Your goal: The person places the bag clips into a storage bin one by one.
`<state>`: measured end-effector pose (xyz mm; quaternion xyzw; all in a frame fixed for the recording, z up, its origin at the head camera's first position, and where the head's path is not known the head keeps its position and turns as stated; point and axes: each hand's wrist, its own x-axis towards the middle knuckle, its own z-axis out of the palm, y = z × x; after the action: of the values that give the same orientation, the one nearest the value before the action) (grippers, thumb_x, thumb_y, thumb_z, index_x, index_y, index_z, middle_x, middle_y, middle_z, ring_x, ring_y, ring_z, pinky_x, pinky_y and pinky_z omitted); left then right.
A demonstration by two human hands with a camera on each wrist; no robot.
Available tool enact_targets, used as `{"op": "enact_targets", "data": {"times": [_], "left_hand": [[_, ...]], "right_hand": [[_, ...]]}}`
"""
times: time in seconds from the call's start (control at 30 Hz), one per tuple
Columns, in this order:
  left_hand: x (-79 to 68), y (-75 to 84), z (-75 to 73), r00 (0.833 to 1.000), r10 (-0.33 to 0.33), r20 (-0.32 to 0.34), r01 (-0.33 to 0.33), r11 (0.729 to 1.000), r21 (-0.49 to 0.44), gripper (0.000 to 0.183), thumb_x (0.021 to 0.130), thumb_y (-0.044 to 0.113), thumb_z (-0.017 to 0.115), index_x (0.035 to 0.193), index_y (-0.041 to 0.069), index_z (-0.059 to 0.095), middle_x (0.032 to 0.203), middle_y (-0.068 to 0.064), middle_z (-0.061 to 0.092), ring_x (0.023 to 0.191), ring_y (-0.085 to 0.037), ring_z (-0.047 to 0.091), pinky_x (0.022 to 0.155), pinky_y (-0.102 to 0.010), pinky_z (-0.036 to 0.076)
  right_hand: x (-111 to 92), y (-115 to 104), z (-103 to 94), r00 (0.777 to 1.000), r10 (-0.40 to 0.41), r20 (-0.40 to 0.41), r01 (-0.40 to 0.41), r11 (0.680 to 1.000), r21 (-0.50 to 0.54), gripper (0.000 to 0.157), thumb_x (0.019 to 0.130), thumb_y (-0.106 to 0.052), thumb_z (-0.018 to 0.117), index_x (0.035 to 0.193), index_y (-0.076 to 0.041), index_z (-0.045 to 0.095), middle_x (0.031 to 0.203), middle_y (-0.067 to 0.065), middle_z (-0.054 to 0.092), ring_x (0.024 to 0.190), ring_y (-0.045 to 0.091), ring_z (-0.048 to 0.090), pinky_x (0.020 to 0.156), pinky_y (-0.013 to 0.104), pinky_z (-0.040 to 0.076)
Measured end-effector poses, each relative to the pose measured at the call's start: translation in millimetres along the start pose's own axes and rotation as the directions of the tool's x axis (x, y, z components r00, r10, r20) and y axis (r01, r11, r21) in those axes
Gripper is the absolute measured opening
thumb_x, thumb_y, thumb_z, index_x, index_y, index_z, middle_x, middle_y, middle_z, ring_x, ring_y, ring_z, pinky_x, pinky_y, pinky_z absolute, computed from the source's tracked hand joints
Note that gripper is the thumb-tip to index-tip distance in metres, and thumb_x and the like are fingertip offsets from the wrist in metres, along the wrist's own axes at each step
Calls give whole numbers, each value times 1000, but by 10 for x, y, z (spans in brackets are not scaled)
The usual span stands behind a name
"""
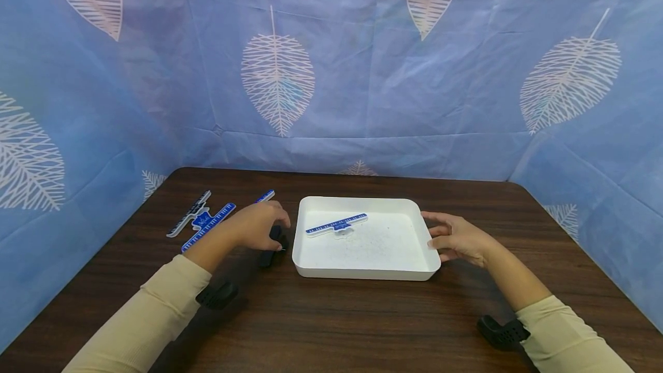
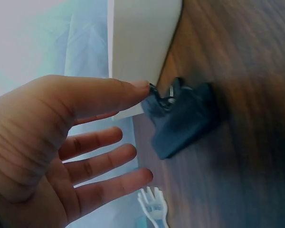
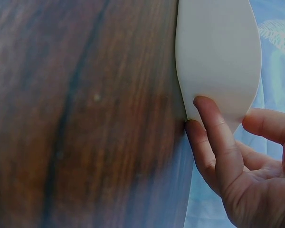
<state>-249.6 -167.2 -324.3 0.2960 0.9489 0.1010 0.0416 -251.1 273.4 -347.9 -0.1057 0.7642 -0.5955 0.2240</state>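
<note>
A black clip lies on the table just left of a white tray. My left hand is over this clip; in the left wrist view the thumb tip meets the clip's edge, the other fingers spread loosely apart from it. The index finger is mostly hidden behind the thumb. Inside the tray lies a blue and white ruler clip. My right hand touches the tray's right outer wall with lightly bent fingertips at the rim, wall and lower edge.
Left of my left hand lie a blue ruler clip and a black-and-white ruler clip. Another blue ruler clip shows partly behind that hand. Blue leaf-patterned cloth stands beyond the dark wooden table.
</note>
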Motion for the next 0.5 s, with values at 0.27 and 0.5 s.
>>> {"op": "enact_targets", "data": {"times": [0.27, 0.5], "left_hand": [[16, -73, 121, 999, -20, 40, 20, 1000, -14, 46, 73, 25, 86, 114, 13, 68, 119, -8, 59, 107, -27, 57, 91, -48, 50], [16, -62, 140, 997, -35, 71, 36, 999, -16, 49, 72, 25, 86, 116, 12, 67, 117, -8, 61, 107, -28, 56, 88, -49, 51]], "right_hand": [[-14, -11, 3, 1000, 4, -5, -4, 1000, -9, 84, 90, 4, 62, 155, 0, 9, 137, 37, 42, 102, 35, 65, 79, 49, 55], [-19, -16, 6, 1000, 6, -5, -6, 1000, -4, 84, 90, 4, 62, 155, 0, 8, 137, 37, 42, 102, 35, 65, 80, 49, 55]]}}
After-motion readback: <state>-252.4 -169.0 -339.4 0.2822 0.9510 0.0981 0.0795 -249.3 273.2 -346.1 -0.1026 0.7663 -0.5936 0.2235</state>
